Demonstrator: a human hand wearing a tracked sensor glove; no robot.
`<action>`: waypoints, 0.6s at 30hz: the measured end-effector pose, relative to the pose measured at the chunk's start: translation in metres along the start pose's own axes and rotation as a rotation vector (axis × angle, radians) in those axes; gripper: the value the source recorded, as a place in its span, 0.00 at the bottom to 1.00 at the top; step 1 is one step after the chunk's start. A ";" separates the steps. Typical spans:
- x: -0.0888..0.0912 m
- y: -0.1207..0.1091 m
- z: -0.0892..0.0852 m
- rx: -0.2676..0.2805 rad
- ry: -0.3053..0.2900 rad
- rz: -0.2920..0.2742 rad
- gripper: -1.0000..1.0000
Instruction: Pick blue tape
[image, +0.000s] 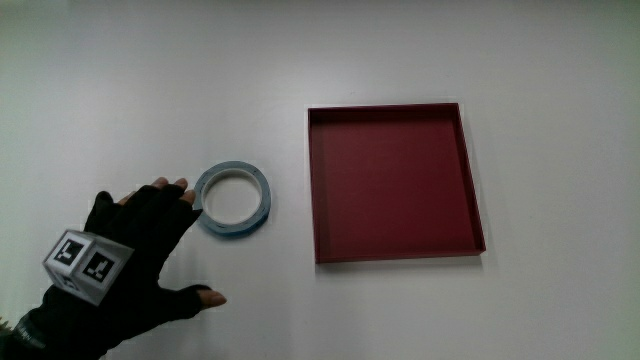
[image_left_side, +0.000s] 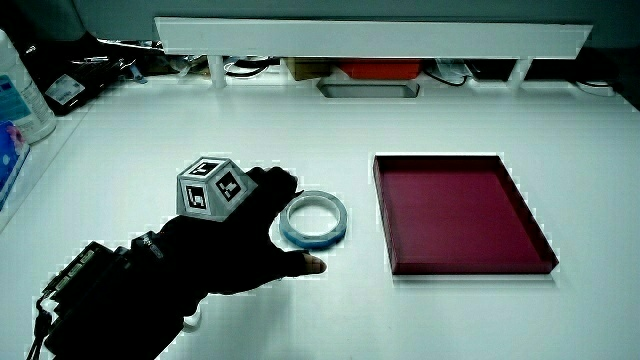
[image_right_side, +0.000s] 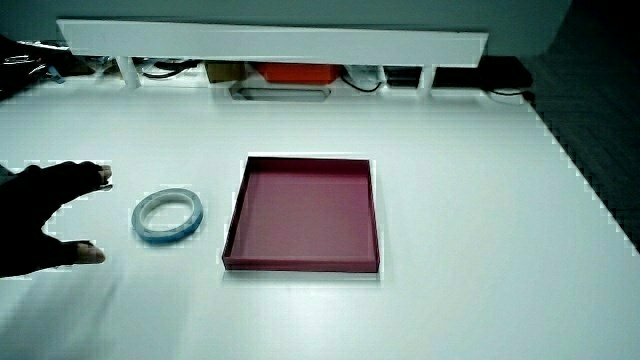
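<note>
Count: one flat ring-shaped roll of light blue tape, one shallow square dark red tray, one black-gloved hand with one patterned cube on its back. Your hand sits on the white table just beside the tape roll, fingers spread, holding nothing. Fingertips are at the roll's rim; contact unclear. Tape lies flat on the table between your hand and the tray, apart from the tray, as both side views confirm.
</note>
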 end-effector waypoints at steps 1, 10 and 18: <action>0.001 0.003 0.000 -0.004 -0.001 0.006 0.50; 0.000 0.032 -0.011 0.013 0.051 -0.023 0.50; -0.008 0.056 -0.024 -0.014 0.027 -0.015 0.50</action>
